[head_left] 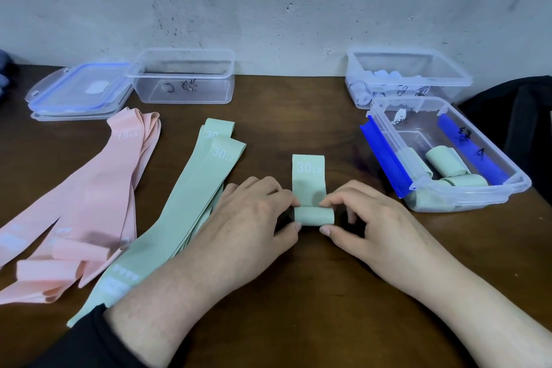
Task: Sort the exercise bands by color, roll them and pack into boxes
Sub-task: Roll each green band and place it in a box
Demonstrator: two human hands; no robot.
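Left hand (pixel 254 218): nearest the camera with the right, pinching the left end of the green band's roll between thumb and fingers.
Right hand (pixel 367 218): pinching the roll's right end the same way.
Green band (pixel 309 188): on the wooden table (pixel 298 293), partly rolled; its flat tail, marked 30 LB, runs away from the hands.
Green pile (pixel 194 197): flat bands just left of the green band, partly under the left forearm.
Pink pile (pixel 98 197): further left of it.
Green box (pixel 466 200): right of the green band, holding green rolls.
Blue-band box (pixel 409 78): behind the green box.
Empty box (pixel 185 81): far left of the green band, beside stacked lids (pixel 77 92).
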